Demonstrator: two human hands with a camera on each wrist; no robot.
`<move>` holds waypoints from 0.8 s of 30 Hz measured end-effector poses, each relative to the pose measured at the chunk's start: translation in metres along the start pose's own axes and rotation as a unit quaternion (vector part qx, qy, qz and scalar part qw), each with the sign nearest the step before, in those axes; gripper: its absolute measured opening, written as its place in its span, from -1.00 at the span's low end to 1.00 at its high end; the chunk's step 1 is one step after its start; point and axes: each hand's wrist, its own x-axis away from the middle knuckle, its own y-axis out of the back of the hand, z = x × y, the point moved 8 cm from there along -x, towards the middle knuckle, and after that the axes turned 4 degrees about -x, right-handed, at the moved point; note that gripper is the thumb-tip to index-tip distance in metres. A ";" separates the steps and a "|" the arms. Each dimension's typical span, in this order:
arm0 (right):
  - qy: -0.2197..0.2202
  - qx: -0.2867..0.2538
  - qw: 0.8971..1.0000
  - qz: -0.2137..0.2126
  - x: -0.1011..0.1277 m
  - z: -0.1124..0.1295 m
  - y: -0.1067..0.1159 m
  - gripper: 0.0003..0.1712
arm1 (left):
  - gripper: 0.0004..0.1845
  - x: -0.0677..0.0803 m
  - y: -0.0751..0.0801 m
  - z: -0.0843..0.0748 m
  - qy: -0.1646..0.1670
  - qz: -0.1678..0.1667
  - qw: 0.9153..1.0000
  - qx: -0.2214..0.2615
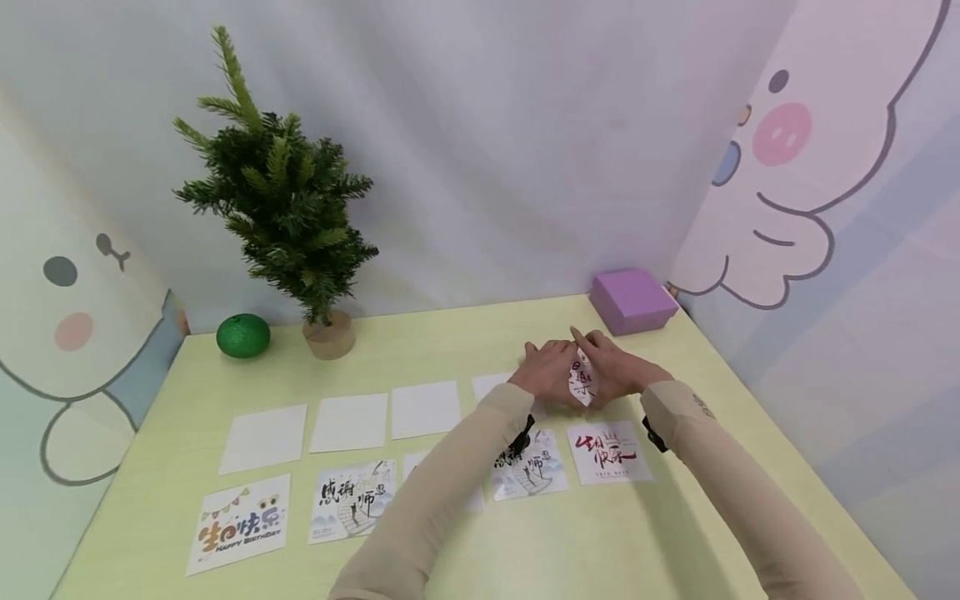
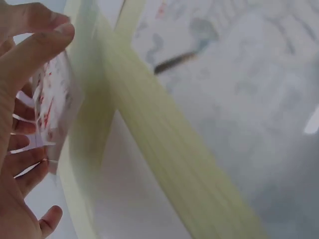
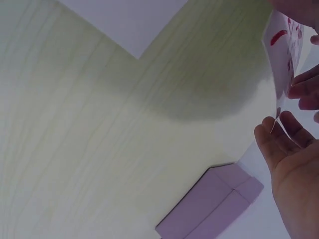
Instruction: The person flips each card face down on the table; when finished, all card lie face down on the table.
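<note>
Between both hands, raised a little over the back right of the table, is a white greeting card point(image 1: 582, 379) with red and dark Chinese characters. My left hand point(image 1: 551, 372) grips its left side and my right hand point(image 1: 615, 367) its right side. Much of the card is covered by the hands in the head view. In the left wrist view the card point(image 2: 55, 99) stands steeply tilted, with a thumb and finger at one edge. The right wrist view catches the card point(image 3: 281, 55) edge-on, fingertips touching its edges.
In the front row lie a Happy Birthday card point(image 1: 238, 523), a thank-you card point(image 1: 352, 500), another thank-you card point(image 1: 534, 471) and a red-lettered card point(image 1: 611, 452). White cards point(image 1: 348, 422) form the row behind. Farther back are a green ball-shaped object point(image 1: 243, 335), a small tree point(image 1: 288, 208) and a purple box point(image 1: 633, 302).
</note>
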 end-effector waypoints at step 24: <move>0.057 -0.239 0.965 -0.094 0.019 -0.004 0.011 0.11 | -0.21 0.019 0.028 0.024 -0.017 -0.059 0.968 0.245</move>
